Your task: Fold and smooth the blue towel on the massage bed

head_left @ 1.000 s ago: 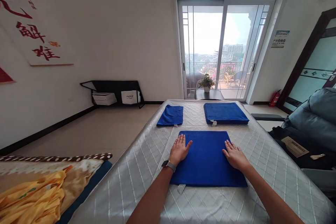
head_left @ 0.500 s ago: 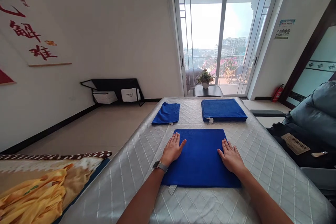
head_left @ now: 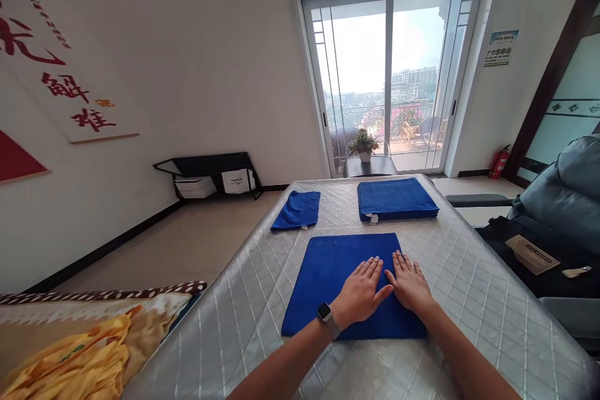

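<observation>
While both hands are laid flat on it, the folded blue towel (head_left: 328, 275) is kept spread out on the quilted silver table cover (head_left: 469, 287), pretty much in the middle of the near half of the table. The left hand (head_left: 360, 292) is pressed palm-down on the towel's right half, fingers extended and only slightly fanned, thumb stuck out to the right. A smartwatch (head_left: 324, 312) is worn on that wrist. The right hand (head_left: 410, 284) is placed just beside it, also palm-down, fingers straight and a bit spread, resting near the towel's right edge. The left thumb and the right hand's inner edge look like they're touching or nearly so; which one can't really be told.

Further back on the table, two more blue towels are seen: a smaller folded one (head_left: 297, 210) on the left and a bigger, thicker stack (head_left: 396, 199) on the right, well apart from the hands. Beyond the table's far end a potted plant (head_left: 363, 145) is set on a small dark stand in front of the sliding glass door (head_left: 389, 75). A yellow-and-beige patterned blanket (head_left: 79, 350) is bunched up at lower left, and a grey-blue recliner (head_left: 562, 200) is parked on the right.
</observation>
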Demonstrator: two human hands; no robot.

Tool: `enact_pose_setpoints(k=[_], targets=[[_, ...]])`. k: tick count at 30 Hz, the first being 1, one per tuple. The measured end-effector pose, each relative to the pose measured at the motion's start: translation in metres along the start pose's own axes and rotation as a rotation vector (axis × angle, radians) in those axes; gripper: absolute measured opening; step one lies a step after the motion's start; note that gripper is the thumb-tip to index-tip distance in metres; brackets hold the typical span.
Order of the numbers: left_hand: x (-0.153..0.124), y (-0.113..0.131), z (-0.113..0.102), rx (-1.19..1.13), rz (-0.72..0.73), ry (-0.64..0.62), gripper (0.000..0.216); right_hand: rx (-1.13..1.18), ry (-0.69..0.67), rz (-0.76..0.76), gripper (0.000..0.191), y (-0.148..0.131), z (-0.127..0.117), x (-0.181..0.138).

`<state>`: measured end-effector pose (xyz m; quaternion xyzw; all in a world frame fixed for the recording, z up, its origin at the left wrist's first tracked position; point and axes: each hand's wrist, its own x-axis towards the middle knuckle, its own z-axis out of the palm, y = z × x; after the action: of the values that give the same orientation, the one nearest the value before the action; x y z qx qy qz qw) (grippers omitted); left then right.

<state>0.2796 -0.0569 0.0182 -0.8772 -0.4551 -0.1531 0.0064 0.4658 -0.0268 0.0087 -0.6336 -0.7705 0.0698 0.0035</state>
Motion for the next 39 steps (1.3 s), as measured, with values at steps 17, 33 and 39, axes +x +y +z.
enact_pose_setpoints(k=[17, 33, 39], targets=[[-0.063, -0.093, -0.014, 0.094, -0.362, -0.103, 0.076, 0.026, 0.001, 0.004, 0.072, 0.001, -0.001, 0.0], [-0.104, -0.129, -0.011, 0.072, -0.489, 0.008, 0.076, -0.019, 0.05, 0.022, 0.071, 0.003, 0.008, 0.004], [-0.105, -0.127, -0.013, 0.046, -0.49, 0.017, 0.079, -0.051, 0.062, 0.02, 0.072, 0.0, 0.004, 0.0]])
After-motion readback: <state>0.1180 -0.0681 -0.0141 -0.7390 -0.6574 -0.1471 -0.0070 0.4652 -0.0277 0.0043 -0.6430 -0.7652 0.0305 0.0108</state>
